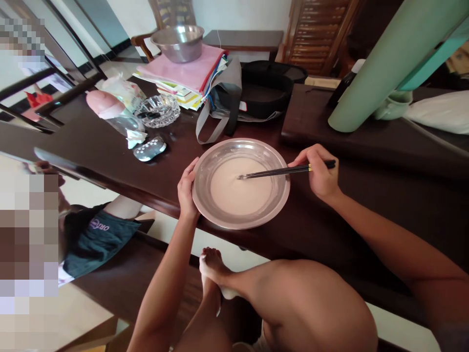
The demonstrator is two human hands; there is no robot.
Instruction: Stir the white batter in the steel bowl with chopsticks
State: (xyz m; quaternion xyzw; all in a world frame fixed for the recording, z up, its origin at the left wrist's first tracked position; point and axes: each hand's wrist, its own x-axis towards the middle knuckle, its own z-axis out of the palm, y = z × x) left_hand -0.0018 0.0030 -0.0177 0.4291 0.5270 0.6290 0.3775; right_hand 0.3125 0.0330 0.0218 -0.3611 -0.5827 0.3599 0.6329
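A wide metal bowl [203,200] stands at the near edge of the dark wooden table. Pale, creamy liquid [238,195] covers its bottom. My left hand [188,189] grips the bowl's left side, its fingers along the outer wall and the thumb out of clear sight. In my right hand [321,173], to the right of the bowl, is a pair of dark chopsticks [282,171] with gold bands. They slant in over the right rim, held close together, and their tips dip into the liquid near the middle.
Behind the bowl are a grey bag [223,93], a glass ashtray [161,111] and a remote-like object [149,148]. Another metal bowl [179,44] rests on a pink folder atop papers. A green cylinder [381,63] leans at right. Another person [98,234] is at left.
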